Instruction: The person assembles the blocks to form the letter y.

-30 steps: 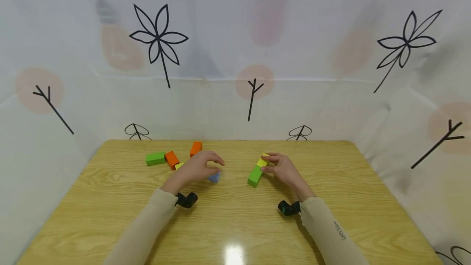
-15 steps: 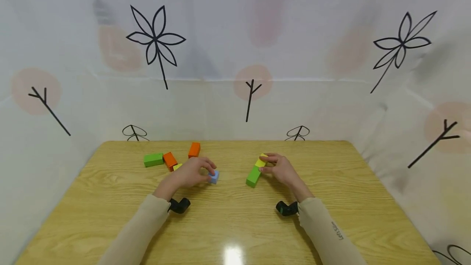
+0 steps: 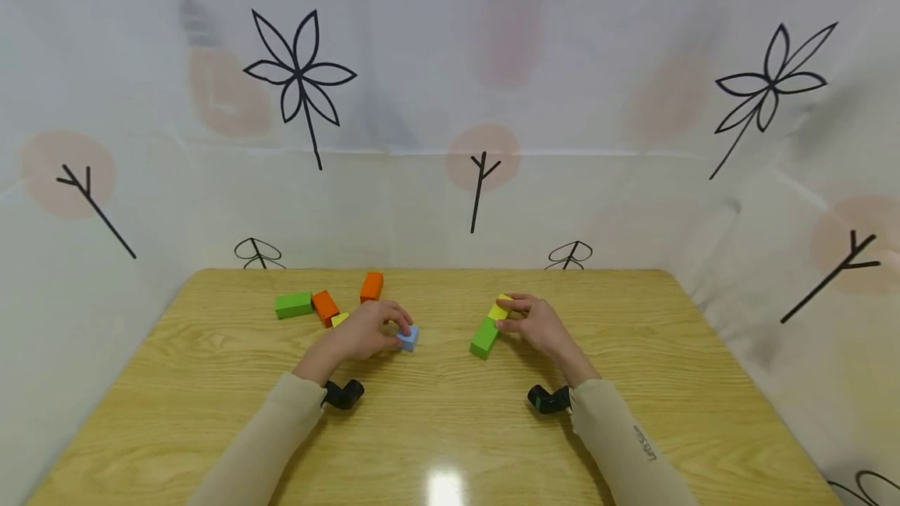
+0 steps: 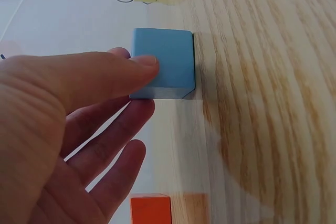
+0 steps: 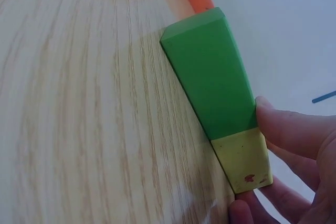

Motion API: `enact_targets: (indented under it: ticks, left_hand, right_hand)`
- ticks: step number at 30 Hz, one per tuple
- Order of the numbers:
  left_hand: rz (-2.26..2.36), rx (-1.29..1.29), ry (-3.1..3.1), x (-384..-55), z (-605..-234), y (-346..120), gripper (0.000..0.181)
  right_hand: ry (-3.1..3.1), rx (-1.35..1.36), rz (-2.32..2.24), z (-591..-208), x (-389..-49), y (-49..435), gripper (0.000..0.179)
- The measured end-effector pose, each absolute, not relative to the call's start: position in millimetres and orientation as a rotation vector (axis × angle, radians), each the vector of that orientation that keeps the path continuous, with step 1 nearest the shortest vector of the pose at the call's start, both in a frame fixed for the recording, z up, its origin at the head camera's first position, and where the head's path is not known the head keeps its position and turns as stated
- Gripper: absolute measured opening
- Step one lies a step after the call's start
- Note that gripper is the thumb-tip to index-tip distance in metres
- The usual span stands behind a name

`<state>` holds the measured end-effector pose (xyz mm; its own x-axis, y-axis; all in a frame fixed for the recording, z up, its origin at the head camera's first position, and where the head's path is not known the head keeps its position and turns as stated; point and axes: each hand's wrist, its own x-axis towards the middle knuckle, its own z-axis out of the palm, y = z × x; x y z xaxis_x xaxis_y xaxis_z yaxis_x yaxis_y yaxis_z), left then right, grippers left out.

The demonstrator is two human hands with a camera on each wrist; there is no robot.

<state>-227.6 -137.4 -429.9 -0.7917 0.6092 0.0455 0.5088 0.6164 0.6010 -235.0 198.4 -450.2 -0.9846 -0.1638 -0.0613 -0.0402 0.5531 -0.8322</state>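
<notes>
My left hand (image 3: 360,332) pinches a small blue cube (image 3: 410,340) on the wooden table. In the left wrist view the thumb lies against one face of the blue cube (image 4: 170,51), and fingertips show behind and below it. To the right, my right hand (image 3: 541,324) holds a yellow block (image 3: 498,311) at the far end of a longer green block (image 3: 483,339). The right wrist view has the yellow block (image 5: 242,162) and the green block (image 5: 207,77) end to end, touching. There the thumb presses near their joint, and other fingers reach round the yellow end.
Left of the left hand lie a green block (image 3: 293,305), an orange block (image 3: 326,308) and a yellow block (image 3: 340,318) partly hidden by that hand. Another orange block (image 3: 372,286) stands behind it. A patterned white cloth (image 3: 422,201) hangs along the table's back edge.
The left hand has come down onto the blue cube and now pinches it; its fingers were spread above it before. The right hand stays at the yellow block.
</notes>
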Motion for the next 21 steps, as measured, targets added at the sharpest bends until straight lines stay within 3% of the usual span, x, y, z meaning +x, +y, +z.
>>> enact_targets:
  ticks: [21]
  left_hand:
    - [0.982,0.940,2.661,-222.7,-428.4,-131.8,0.014]
  right_hand:
    - [2.633,-0.169,-1.431,-451.2,-235.1,198.4,0.050]
